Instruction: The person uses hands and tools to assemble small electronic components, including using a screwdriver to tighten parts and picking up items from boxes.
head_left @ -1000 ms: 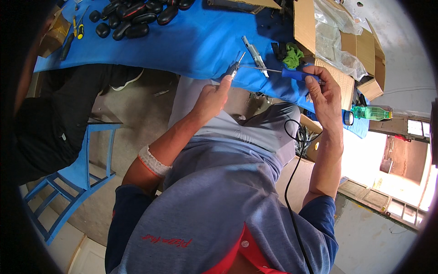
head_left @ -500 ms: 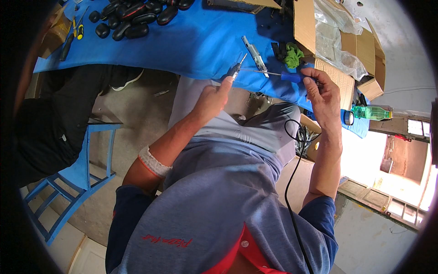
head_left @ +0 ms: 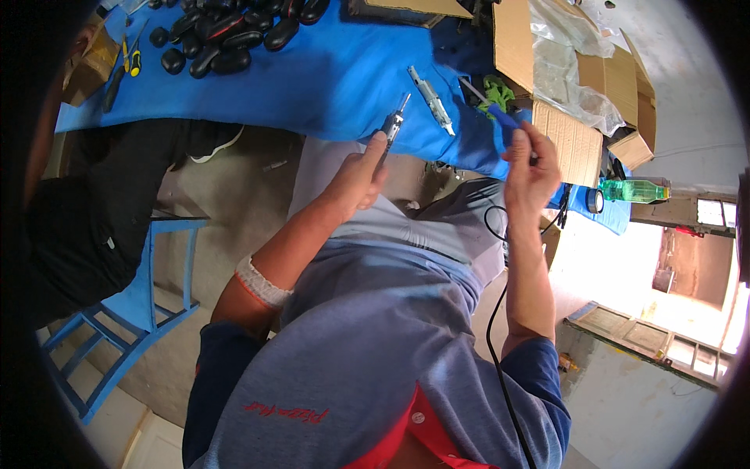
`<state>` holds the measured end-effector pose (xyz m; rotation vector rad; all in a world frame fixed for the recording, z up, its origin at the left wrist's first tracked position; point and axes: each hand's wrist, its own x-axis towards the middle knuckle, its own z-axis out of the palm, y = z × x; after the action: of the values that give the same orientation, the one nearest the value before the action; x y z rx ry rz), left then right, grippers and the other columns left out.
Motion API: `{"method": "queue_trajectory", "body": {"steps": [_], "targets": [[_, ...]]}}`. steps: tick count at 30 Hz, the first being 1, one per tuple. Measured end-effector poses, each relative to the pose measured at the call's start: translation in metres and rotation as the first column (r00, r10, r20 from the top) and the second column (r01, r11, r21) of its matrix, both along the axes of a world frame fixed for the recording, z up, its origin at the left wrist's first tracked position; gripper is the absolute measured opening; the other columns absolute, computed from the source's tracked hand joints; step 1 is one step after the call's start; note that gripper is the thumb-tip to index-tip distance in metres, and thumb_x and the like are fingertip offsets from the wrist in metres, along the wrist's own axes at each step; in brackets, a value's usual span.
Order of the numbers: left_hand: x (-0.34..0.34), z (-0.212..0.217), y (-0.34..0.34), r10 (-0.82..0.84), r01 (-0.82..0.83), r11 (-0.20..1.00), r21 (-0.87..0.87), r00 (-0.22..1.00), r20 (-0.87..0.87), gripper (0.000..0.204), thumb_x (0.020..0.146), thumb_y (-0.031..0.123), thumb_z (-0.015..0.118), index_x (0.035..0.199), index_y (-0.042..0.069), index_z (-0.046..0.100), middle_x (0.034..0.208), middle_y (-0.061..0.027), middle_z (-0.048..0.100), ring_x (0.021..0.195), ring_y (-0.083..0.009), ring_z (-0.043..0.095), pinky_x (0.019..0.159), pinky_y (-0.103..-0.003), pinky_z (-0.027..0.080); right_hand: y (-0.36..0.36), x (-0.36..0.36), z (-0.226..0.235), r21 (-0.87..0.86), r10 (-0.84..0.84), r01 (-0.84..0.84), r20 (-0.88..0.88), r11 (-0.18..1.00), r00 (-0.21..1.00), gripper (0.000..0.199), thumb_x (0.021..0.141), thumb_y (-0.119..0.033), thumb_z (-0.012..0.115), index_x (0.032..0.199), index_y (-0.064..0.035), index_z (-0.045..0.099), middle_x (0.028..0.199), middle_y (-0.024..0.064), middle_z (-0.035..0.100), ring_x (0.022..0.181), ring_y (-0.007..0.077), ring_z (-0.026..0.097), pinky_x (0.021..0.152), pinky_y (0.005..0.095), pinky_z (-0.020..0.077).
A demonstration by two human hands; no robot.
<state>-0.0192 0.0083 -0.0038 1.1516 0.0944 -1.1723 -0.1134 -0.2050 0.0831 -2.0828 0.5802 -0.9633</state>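
My left hand (head_left: 361, 176) is closed around a slim metal-and-dark device with a thin shaft (head_left: 393, 123), its tip pointing up and away over the near edge of the blue-covered table. In my right hand (head_left: 533, 168) is a blue-handled screwdriver (head_left: 504, 117), the blade slanting up and left toward a green cloth (head_left: 497, 92). The blade stands apart from the device. Between the two hands, farther onto the table, lies a long silver metal part (head_left: 430, 100), touched by neither hand.
Black oval cases (head_left: 223, 35) are heaped at the far left, near several screwdrivers (head_left: 135, 62). Open cardboard boxes (head_left: 566, 129) with clear plastic stand at the right. A green bottle (head_left: 637, 191) lies beyond my right hand. A blue chair (head_left: 141, 305) is at left; a black cable (head_left: 494, 336) hangs along my body.
My right hand has drawn the screwdriver away from the device and swung its blade upward, toward the green cloth. My left hand has shifted slightly left with the device.
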Motion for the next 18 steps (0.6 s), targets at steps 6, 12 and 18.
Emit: {"method": "queue_trajectory", "body": {"steps": [6,12,18], "targets": [[0.002,-0.001,0.007,0.018,-0.018,0.999,0.028,1.000,0.014,0.063,0.085,0.070,0.046,0.064,0.012,0.039,0.049,0.0038,0.030,0.038,-0.0066,0.024,0.035,-0.024,0.018,0.006,0.025,-0.052,-0.360,-0.019,-0.004,-0.061,0.933,0.998,0.020,0.085,-0.013,0.069,0.098,0.0010,0.065,0.089,0.0156,0.061,0.066,0.0247,0.059,0.061,0.0326,0.0494],[0.001,0.003,0.007,0.022,-0.032,0.996,0.080,0.992,0.123,0.063,0.085,0.070,0.047,0.064,0.011,0.040,0.048,0.0045,0.030,0.038,-0.0064,0.024,0.035,-0.024,0.019,0.000,0.039,-0.060,-0.607,-0.019,-0.027,-0.069,0.795,0.997,0.014,0.082,-0.011,0.068,0.093,-0.0023,0.066,0.087,0.0151,0.063,0.069,0.0284,0.059,0.061,0.0362,0.0479],[-0.001,0.009,0.001,0.090,-0.109,0.987,0.117,0.984,0.155,0.060,0.086,0.065,0.051,0.063,0.011,0.041,0.048,0.0051,0.031,0.037,-0.0059,0.025,0.034,-0.023,0.017,0.047,0.054,-0.042,-0.147,0.277,-0.281,-0.050,0.948,0.960,0.011,0.082,-0.011,0.069,0.085,-0.0012,0.066,0.074,0.0130,0.062,0.064,0.0239,0.059,0.057,0.0330,0.0453]]}}
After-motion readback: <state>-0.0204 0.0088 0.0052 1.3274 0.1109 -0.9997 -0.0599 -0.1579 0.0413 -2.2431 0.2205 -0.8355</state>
